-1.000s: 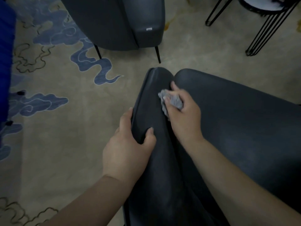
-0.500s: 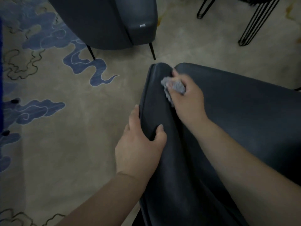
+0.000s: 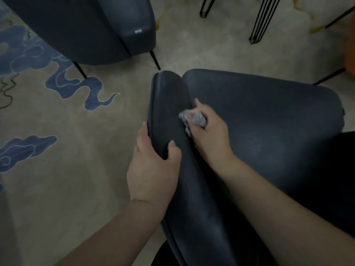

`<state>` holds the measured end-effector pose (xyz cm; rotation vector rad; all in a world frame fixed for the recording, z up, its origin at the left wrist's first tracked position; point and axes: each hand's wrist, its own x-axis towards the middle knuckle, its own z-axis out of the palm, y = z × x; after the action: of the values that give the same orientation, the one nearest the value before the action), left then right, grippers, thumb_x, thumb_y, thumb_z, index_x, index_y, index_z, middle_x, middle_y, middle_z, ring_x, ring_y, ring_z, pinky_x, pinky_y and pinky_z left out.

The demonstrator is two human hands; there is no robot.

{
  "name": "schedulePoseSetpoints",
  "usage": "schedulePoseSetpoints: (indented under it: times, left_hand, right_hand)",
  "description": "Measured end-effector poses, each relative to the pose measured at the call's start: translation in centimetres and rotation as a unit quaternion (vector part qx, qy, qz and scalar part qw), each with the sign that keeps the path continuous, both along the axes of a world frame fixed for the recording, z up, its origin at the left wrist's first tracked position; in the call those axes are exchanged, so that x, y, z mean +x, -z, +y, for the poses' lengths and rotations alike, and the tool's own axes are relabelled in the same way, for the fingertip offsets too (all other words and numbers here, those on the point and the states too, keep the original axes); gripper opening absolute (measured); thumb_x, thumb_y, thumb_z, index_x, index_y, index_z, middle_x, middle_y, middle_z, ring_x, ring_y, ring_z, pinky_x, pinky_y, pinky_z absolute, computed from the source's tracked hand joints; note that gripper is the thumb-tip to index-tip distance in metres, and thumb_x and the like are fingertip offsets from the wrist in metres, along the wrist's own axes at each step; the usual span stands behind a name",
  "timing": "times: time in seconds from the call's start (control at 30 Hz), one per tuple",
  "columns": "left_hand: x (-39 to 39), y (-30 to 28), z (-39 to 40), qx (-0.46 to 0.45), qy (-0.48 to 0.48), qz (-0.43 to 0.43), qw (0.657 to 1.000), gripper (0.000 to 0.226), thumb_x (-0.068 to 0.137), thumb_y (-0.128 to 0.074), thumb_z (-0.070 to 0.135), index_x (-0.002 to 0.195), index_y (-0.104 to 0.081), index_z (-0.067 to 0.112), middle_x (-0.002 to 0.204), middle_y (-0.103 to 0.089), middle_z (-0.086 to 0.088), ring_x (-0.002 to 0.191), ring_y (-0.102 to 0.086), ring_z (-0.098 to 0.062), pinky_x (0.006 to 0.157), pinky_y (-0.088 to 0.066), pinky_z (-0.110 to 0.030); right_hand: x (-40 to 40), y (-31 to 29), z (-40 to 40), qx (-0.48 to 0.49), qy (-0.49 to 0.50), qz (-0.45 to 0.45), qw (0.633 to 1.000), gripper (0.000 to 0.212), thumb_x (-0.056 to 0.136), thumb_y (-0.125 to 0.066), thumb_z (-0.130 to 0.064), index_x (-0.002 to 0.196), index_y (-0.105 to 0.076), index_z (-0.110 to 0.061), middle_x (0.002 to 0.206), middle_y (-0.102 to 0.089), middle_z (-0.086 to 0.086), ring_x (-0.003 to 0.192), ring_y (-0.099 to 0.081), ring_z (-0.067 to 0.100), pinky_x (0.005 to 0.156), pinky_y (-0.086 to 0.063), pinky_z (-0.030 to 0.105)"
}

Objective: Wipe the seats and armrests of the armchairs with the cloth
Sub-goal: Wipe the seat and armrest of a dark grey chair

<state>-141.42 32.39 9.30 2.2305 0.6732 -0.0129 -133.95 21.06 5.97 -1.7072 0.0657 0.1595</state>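
A: What differs from half a second ago?

B: The right hand (image 3: pixel 209 131), fingers bunched round the grey cloth (image 3: pixel 194 119), has slid back down the seam between armrest (image 3: pixel 171 112) and seat (image 3: pixel 269 116), at frame centre. The left hand (image 3: pixel 153 169) still clasps the armrest, thumb on top.

A: Counts?

B: Two hands, one cloth, two armchairs; the second armchair (image 3: pixel 86 29) sits upper left on the carpet (image 3: pixel 67 179).

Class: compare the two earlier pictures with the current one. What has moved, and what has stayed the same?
The right hand, gripping the cloth, went forward along the crease between armrest and seat, then drew back toward the person. The left hand kept gripping the armrest at the same spot. Nothing was let go.
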Motion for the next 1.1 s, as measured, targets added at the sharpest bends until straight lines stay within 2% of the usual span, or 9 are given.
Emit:
schedulePoseSetpoints:
  times: [0.13, 0.23, 0.33, 0.4, 0.53, 0.67, 0.77, 0.87, 1.1]
  left_hand:
    - [0.0, -0.1, 0.0, -0.009, -0.005, 0.005, 1.0, 0.073, 0.076, -0.046, 0.059, 0.142, -0.031, 0.033, 0.133, -0.056, 0.009, 0.114, -0.057, -0.016, 0.094, -0.049, -0.042]
    - [0.0, -0.3, 0.0, 0.012, -0.005, 0.015, 1.0, 0.068, 0.079, -0.046, 0.057, 0.141, -0.031, 0.034, 0.128, -0.059, 0.007, 0.109, -0.059, -0.021, 0.09, -0.049, -0.042]
    - [0.0, -0.4, -0.1, 0.031, 0.0, 0.021, 0.999, 0.064, 0.084, -0.048, 0.051, 0.142, -0.03, 0.031, 0.127, -0.059, 0.001, 0.109, -0.059, -0.026, 0.089, -0.049, -0.046]
    - [0.1, -0.5, -0.2, 0.049, 0.008, 0.023, 0.998, 0.063, 0.086, -0.047, 0.049, 0.143, -0.028, 0.029, 0.126, -0.059, -0.002, 0.108, -0.059, -0.029, 0.088, -0.049, -0.046]
    - [0.2, -0.5, -0.2, 0.088, 0.025, 0.037, 0.995, 0.065, 0.089, -0.044, 0.049, 0.145, -0.023, 0.024, 0.126, -0.059, -0.009, 0.105, -0.059, -0.033, 0.083, -0.05, -0.045]
    - [0.3, -0.7, -0.1, 0.09, 0.05, 0.059, 0.993, 0.068, 0.093, -0.043, 0.048, 0.149, -0.016, 0.022, 0.133, -0.054, -0.014, 0.108, -0.058, -0.036, 0.078, -0.046, -0.04]
    - [0.4, -1.7, 0.6, 0.102, 0.088, 0.116, 0.984, 0.071, 0.095, -0.039, 0.053, 0.152, -0.008, 0.024, 0.138, -0.05, -0.015, 0.11, -0.057, -0.037, 0.077, -0.044, -0.04]
    - [-0.1, -3.2, 2.0, 0.159, 0.159, 0.157, 0.962, 0.073, 0.095, -0.032, 0.058, 0.153, -0.003, 0.024, 0.14, -0.048, -0.013, 0.114, -0.055, -0.036, 0.078, -0.042, -0.04]
    - [-3.4, -6.3, 6.8, 0.254, 0.272, 0.14, 0.917, 0.064, 0.097, -0.03, 0.054, 0.153, -0.012, 0.026, 0.15, -0.036, -0.001, 0.129, -0.041, -0.028, 0.092, -0.044, -0.043]
  right_hand:
    - [1.1, 0.6, 0.1, -0.054, -0.003, -0.008, 0.999, 0.005, 0.091, -0.062, -0.014, 0.087, -0.064, -0.017, 0.132, -0.059, 0.004, 0.108, -0.044, -0.026, 0.085, -0.033, -0.002]
    - [-1.2, 0.5, -1.0, -0.04, -0.028, 0.004, 0.999, 0.004, 0.091, -0.062, -0.015, 0.089, -0.065, -0.019, 0.127, -0.063, 0.001, 0.109, -0.042, -0.026, 0.09, -0.033, 0.0]
    - [-4.1, 0.2, -2.1, -0.015, -0.048, 0.003, 0.999, 0.019, 0.091, -0.061, -0.01, 0.084, -0.064, -0.028, 0.113, -0.066, -0.007, 0.123, -0.042, -0.016, 0.09, -0.031, -0.002]
    - [-5.6, 0.0, -2.8, -0.023, -0.059, -0.001, 0.998, 0.02, 0.091, -0.061, -0.006, 0.083, -0.064, -0.025, 0.105, -0.066, -0.013, 0.128, -0.04, -0.009, 0.09, -0.031, -0.002]
    - [-7.4, -0.3, -4.3, -0.033, -0.09, 0.015, 0.995, 0.008, 0.09, -0.061, -0.008, 0.084, -0.062, -0.011, 0.097, -0.069, -0.009, 0.12, -0.039, -0.021, 0.089, -0.034, 0.001]
    - [-8.6, -2.0, -5.3, -0.031, -0.113, 0.04, 0.992, 0.012, 0.091, -0.063, -0.012, 0.082, -0.062, -0.004, 0.092, -0.07, 0.0, 0.112, -0.042, -0.019, 0.074, -0.038, -0.003]
    - [-8.7, -4.0, -5.7, -0.065, -0.12, 0.075, 0.988, 0.01, 0.09, -0.065, -0.016, 0.081, -0.062, -0.012, 0.082, -0.067, -0.017, 0.094, -0.049, -0.025, 0.059, -0.04, -0.003]
    - [-8.7, -5.8, -5.8, -0.111, -0.073, 0.068, 0.989, 0.015, 0.087, -0.066, -0.023, 0.074, -0.062, -0.026, 0.074, -0.064, -0.012, 0.066, -0.057, -0.012, 0.051, -0.039, 0.002]
    - [-8.9, -9.6, -5.0, -0.117, 0.027, 0.069, 0.99, 0.012, 0.085, -0.068, -0.02, 0.075, -0.067, -0.026, 0.076, -0.068, -0.006, 0.061, -0.06, -0.009, 0.043, -0.04, 0.004]
